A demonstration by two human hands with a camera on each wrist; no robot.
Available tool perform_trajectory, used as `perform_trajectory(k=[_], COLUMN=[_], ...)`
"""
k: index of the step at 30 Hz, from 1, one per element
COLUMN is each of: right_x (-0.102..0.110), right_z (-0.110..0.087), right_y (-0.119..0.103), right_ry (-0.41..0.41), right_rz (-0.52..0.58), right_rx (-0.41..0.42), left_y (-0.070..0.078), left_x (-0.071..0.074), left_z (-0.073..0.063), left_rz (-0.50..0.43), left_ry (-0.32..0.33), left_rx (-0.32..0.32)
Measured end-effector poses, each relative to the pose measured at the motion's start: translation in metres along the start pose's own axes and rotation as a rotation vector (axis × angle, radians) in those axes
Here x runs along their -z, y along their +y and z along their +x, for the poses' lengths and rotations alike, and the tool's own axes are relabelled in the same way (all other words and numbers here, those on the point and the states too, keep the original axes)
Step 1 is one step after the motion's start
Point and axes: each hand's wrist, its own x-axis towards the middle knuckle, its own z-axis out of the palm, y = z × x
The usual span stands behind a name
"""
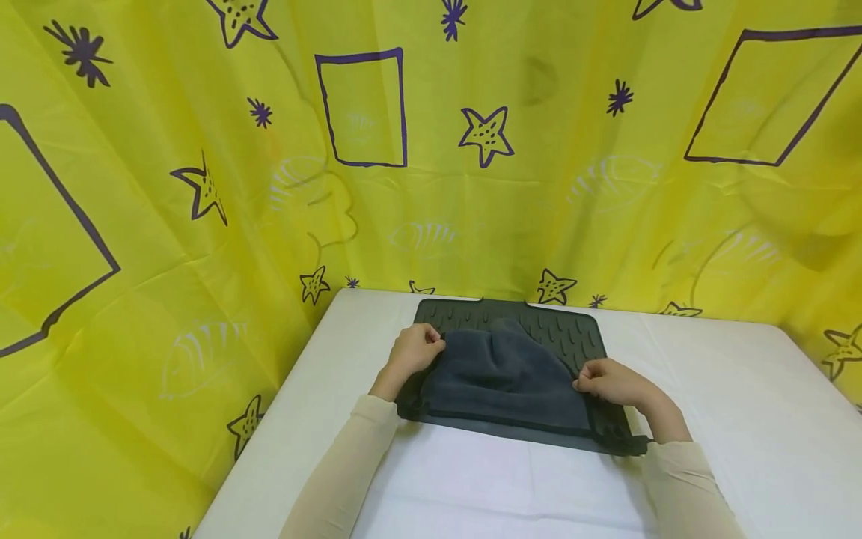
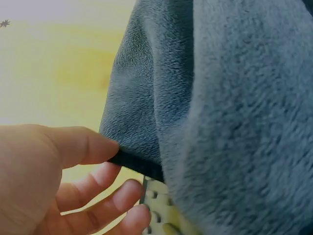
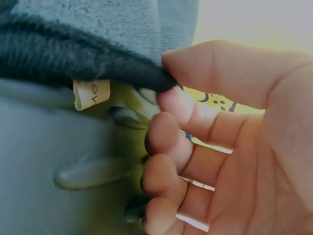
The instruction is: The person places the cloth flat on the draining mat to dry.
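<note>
A dark blue-grey plush cloth (image 1: 518,382) with black edging lies bunched over a dark mat (image 1: 581,333) with raised oval bumps. At the cloth's upper left corner, my left hand (image 1: 409,352) pinches the edge; in the left wrist view, its thumb and index finger (image 2: 90,183) hold the black trim (image 2: 139,165), the other fingers loosely bent. My right hand (image 1: 613,382) pinches the cloth's right edge between thumb and forefinger. A small pale label (image 3: 92,94) hangs from that edge in the right wrist view. Part of the mat is hidden under the cloth.
The mat rests on a white-covered table (image 1: 714,389), near its far edge. A yellow curtain (image 1: 444,202) with purple stars and rectangles hangs behind the table and along its left side. A black strap-like end (image 1: 633,445) sticks out at the mat's front right corner.
</note>
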Motion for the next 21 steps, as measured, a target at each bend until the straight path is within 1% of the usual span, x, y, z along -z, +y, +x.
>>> perform_trajectory(k=[3, 7, 16, 19, 21], right_x=[0.002, 0.004, 0.001, -0.001, -0.001], right_z=[0.001, 0.002, 0.003, 0.003, 0.005], right_y=[-0.001, -0.003, -0.012, -0.017, -0.021], right_ry=[-0.004, 0.007, 0.127, 0.154, 0.166], right_rz=[-0.004, -0.004, 0.033, 0.040, 0.041], right_rx=[-0.009, -0.011, 0.024, 0.051, 0.064], left_y=[-0.002, -0.004, -0.005, -0.006, -0.006], left_x=[-0.003, -0.005, -0.006, -0.006, -0.007], left_z=[0.002, 0.005, 0.009, 0.014, 0.019], left_rz=[-0.014, -0.050, -0.108, -0.109, -0.112], left_ry=[-0.032, -0.049, -0.084, -0.102, -0.135], left_rx=[-0.010, -0.013, 0.000, 0.014, 0.030])
